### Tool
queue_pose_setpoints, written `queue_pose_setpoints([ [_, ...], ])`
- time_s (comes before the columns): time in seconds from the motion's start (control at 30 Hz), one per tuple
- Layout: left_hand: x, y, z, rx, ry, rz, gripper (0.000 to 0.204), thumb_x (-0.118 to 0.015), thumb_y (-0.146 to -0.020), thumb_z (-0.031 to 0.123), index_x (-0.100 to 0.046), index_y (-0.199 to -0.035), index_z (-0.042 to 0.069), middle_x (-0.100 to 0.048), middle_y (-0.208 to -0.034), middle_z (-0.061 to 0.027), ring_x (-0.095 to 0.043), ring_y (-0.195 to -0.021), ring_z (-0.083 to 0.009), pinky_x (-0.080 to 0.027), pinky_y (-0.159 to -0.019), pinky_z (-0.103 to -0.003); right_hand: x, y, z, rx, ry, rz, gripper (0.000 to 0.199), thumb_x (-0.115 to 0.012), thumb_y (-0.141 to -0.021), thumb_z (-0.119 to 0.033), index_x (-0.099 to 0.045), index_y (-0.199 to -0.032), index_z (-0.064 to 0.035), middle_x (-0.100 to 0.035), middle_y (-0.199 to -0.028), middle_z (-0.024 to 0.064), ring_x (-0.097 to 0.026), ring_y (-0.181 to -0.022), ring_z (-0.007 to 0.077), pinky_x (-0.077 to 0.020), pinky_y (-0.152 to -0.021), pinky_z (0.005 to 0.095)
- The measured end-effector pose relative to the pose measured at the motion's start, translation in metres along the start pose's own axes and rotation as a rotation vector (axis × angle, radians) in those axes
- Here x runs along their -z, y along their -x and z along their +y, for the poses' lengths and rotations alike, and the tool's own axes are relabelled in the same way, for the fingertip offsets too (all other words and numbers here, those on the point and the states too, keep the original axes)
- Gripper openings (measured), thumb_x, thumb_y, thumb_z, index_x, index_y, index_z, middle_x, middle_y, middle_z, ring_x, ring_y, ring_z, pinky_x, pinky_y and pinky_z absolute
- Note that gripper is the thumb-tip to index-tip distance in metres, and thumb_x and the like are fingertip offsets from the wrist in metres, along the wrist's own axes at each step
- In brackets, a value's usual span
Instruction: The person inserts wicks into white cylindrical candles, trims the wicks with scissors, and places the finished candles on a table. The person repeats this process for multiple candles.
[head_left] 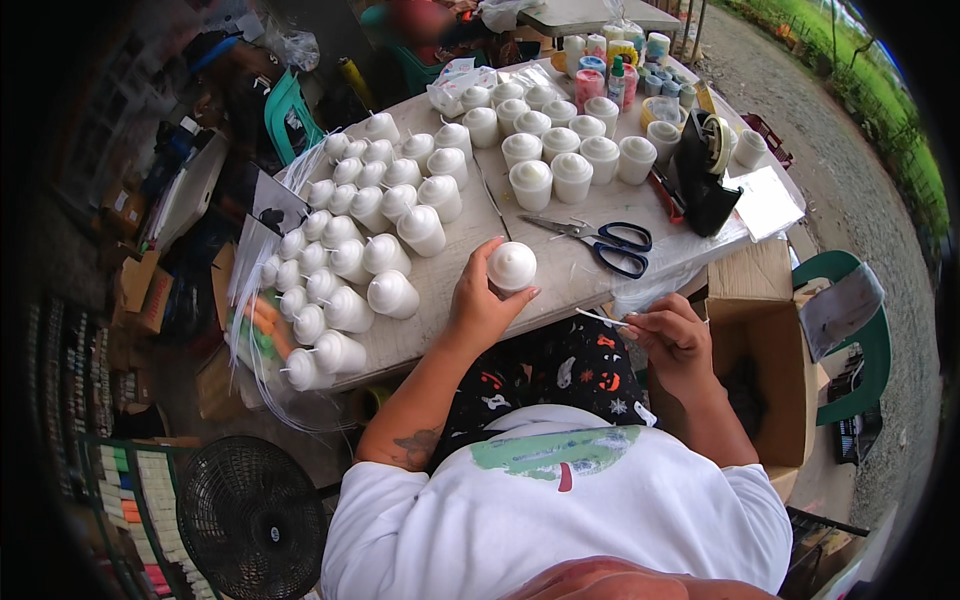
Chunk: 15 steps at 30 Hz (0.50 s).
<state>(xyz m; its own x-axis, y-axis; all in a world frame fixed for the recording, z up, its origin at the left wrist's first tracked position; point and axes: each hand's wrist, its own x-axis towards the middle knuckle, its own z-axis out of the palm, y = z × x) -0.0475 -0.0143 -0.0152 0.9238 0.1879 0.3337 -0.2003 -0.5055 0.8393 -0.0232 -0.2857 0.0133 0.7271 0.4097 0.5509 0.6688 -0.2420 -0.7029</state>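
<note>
- So the thing in hand is a white candle [512, 266], round with a domed top, held near the front edge of the table [452, 278]. Can't tell if its base touches the tabletop.
- Left hand [478, 297] has it, thumb at the lower side and fingers curled round the left, so the top is in plain view.
- Right hand [674, 338] is closed in a pinch on a thin white stick [600, 316], whose free end points left at the candle but stays apart from it.
- Just beyond the hands there's a pair of scissors [583, 231] with dark blue handles, lying with the blades apart, tips to the left.
- Left side of the table is packed with slanting rows of white candles [349, 261], lots of them tipped over at an angle with pale wicks poking out.
- Another bunch of white candles [572, 177] stands upright past the scissors.
- Right of that bunch sits a black tape dispenser [699, 185], with a white sheet [769, 205] next to it.
- Far end: red and blue jars [589, 90] plus a little green bottle [616, 82].
- Off the table, an open cardboard box [785, 375] is by the right arm, with a green chair [874, 352] just past it.
- Black fan [250, 505] down at lower left, gravel [850, 165] and grass out to the right.
</note>
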Motion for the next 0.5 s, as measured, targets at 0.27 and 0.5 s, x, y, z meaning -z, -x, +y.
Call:
queue_pose_setpoints([
  [0.27,-0.022,-0.008,0.033,0.546,1.257,-0.214,0.048,-0.054,-0.094,0.039,-0.045,-0.126,0.004,-0.059,-0.116,-0.0164,-0.060,-0.109,-0.0325,-0.056,-0.087,-0.039,0.004,-0.009,-0.006,0.117,0.006,0.069,0.016,-0.077,-0.072,-0.003,-0.069,-0.085,-0.0063,-0.056,-0.069,0.0013,-0.052,-0.065,0.0177,-0.0395,-0.069,0.0298],
  [0.5,-0.032,-0.003,0.043,0.546,1.322,-0.279,0.050,-0.055,-0.094,0.039,-0.043,-0.128,0.004,-0.058,-0.116,-0.0149,-0.061,-0.108,-0.0283,-0.056,-0.088,-0.037,0.003,-0.009,-0.004,0.123,0.057,0.047,0.015,-0.077,-0.073,-0.006,-0.068,-0.084,-0.0081,-0.056,-0.070,0.0006,-0.052,-0.067,0.0178,-0.0384,-0.072,0.0318],
])
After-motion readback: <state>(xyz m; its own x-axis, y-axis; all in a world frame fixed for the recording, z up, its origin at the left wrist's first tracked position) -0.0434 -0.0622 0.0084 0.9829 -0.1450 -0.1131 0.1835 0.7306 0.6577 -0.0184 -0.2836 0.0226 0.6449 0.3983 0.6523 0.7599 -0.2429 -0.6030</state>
